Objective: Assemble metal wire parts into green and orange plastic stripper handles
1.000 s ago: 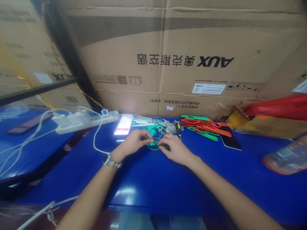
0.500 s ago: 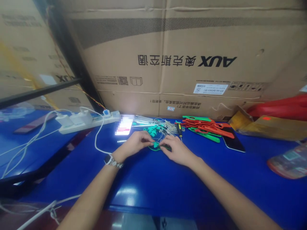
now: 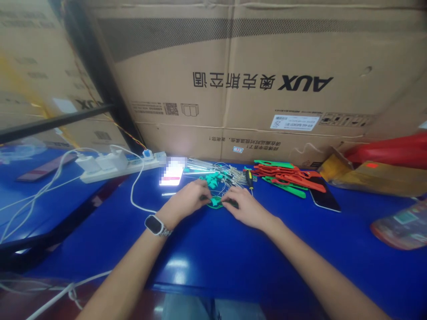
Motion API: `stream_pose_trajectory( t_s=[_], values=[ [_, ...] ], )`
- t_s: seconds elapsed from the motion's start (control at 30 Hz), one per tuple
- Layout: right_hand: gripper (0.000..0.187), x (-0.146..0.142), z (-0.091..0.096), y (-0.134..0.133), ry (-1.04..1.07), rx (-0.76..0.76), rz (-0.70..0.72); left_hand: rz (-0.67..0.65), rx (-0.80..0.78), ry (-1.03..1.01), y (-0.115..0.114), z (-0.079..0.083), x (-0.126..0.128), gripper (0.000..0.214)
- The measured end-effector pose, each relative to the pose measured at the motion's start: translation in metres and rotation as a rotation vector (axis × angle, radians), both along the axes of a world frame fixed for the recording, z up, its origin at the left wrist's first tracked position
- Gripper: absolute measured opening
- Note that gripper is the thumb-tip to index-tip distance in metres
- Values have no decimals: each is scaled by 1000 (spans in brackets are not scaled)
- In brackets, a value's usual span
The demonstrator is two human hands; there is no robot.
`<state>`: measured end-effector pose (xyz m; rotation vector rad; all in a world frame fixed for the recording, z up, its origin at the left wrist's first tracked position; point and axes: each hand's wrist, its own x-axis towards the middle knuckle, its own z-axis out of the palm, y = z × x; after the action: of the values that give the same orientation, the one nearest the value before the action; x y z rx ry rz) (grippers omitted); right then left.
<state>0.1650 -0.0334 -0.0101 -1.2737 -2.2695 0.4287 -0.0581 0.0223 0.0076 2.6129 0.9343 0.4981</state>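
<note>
My left hand (image 3: pixel 191 195), with a watch (image 3: pixel 154 225) on its wrist, has its fingers pinched at a small teal plastic piece (image 3: pixel 214 202). Facing it from the right, my right hand (image 3: pixel 246 205) closes thumb and fingers around a green plastic strip (image 3: pixel 234 203), mostly hidden by the fingers. The strip's looped end appears to lie under the teal piece. Just beyond the fingertips is a heap of similar teal pieces (image 3: pixel 213 180). Thin metal rods or wires (image 3: pixel 235 175) lie behind them. A black-and-yellow screwdriver (image 3: pixel 249 179) rests beside my right hand.
Red-orange and green plastic strips (image 3: pixel 287 175) are piled at the right, partly over a dark phone (image 3: pixel 325 195). A lit phone (image 3: pixel 171 172) and a white power strip (image 3: pixel 133 168) stand left. A large cardboard box (image 3: pixel 233 53) walls the back; a bottle (image 3: pixel 402 229) lies right.
My left hand has shifted slightly left and its wrist has turned, showing more of the watch face. The right hand stays nearly in place. The teal piece sits slightly further left.
</note>
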Motion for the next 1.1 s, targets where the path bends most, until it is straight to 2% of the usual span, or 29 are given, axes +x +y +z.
stream_pose_trajectory(
  t_s=[0.23,0.4,0.5,0.6,0.87,1.1],
  values=[
    [10,1,0,0,78,27,34,-35,-92,-133,3,-6,1,8],
    [12,2,0,0,96,10,22,-51,-68,-117,1,-6,3,13],
    [9,1,1,0,91,1,4,-11,-91,-103,0,-5,5,15],
    [7,-2,2,-2,71,11,-20,11,-107,-99,-1,-4,6,8],
    [15,-22,3,-6,28,38,-307,-36,-108,-160,1,-8,7,17],
    [11,-34,4,-5,-17,13,-408,35,-154,-148,-4,-3,5,18]
  ],
)
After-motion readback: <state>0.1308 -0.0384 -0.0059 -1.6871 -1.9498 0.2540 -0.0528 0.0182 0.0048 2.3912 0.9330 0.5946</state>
